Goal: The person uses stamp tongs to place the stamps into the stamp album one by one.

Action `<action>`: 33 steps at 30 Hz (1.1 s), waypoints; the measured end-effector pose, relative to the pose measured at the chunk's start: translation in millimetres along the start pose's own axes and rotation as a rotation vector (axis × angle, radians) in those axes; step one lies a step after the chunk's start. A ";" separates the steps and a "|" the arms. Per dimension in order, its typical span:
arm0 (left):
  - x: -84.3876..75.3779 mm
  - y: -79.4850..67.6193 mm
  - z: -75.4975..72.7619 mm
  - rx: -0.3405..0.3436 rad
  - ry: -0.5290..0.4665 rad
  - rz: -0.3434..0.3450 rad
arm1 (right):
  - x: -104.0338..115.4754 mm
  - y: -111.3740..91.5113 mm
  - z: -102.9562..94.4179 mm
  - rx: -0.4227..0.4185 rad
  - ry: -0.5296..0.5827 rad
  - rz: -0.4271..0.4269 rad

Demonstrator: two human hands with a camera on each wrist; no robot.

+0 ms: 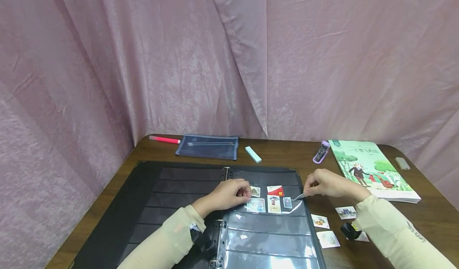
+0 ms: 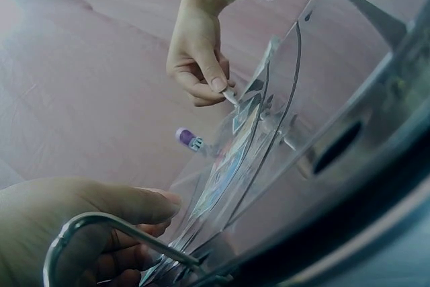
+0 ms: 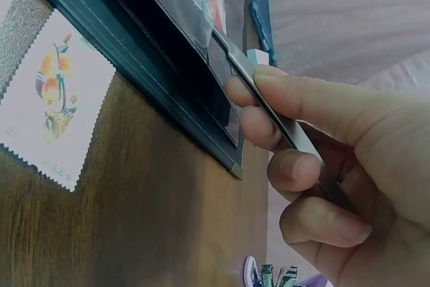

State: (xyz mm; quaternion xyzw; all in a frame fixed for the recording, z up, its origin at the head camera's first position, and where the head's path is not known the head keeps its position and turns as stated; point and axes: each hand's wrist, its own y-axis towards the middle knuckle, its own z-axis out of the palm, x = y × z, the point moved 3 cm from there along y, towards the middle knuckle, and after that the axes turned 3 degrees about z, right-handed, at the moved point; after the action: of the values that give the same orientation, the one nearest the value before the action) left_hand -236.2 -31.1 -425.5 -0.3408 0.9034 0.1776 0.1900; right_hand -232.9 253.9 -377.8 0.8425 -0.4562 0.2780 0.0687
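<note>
An open black stamp album [image 1: 143, 189] lies with its right-hand clear pocket page [image 1: 267, 224] under both hands. Several stamps sit at its upper pockets, among them a red and white stamp [image 1: 275, 191], a pale blue stamp [image 1: 256, 205] and a small blue stamp [image 1: 287, 202]. My right hand [image 1: 324, 182] pinches metal tweezers [image 3: 285, 126] between thumb and fingers, their tips at the small blue stamp and the pocket film. Fingers bent, my left hand [image 1: 229, 193] touches the page beside the pale blue stamp; whether it pinches the film is unclear.
Loose stamps [image 1: 320, 221] lie right of the album, partly under the right forearm. Behind are a blue zip pouch [image 1: 208, 147], a red marker [image 1: 164, 139], a light blue stick [image 1: 253, 154], a purple clip-like item [image 1: 320, 152], a green book [image 1: 373, 169] and an eraser-like block [image 1: 403, 163].
</note>
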 end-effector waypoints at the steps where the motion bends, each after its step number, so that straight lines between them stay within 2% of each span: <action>1: 0.0 0.1 0.0 0.000 -0.001 0.000 | 0.4 0.1 -0.1 0.004 0.002 0.002; 22: -0.3 0.0 -0.1 -0.004 -0.002 0.000 | -1.2 3.3 -1.7 0.092 0.088 0.043; 27: -0.4 -0.4 0.3 -0.009 -0.002 0.005 | -1.4 1.5 -5.5 0.083 0.104 0.069; 33: -0.3 0.0 -0.5 0.000 0.004 0.014 | -3.6 -1.6 -10.9 0.031 0.086 0.076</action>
State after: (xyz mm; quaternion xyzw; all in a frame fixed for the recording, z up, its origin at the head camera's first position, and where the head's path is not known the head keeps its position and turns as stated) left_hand -236.1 -31.1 -424.9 -0.3350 0.9062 0.1779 0.1869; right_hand -237.5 261.6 -370.4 0.8130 -0.4800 0.3233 0.0644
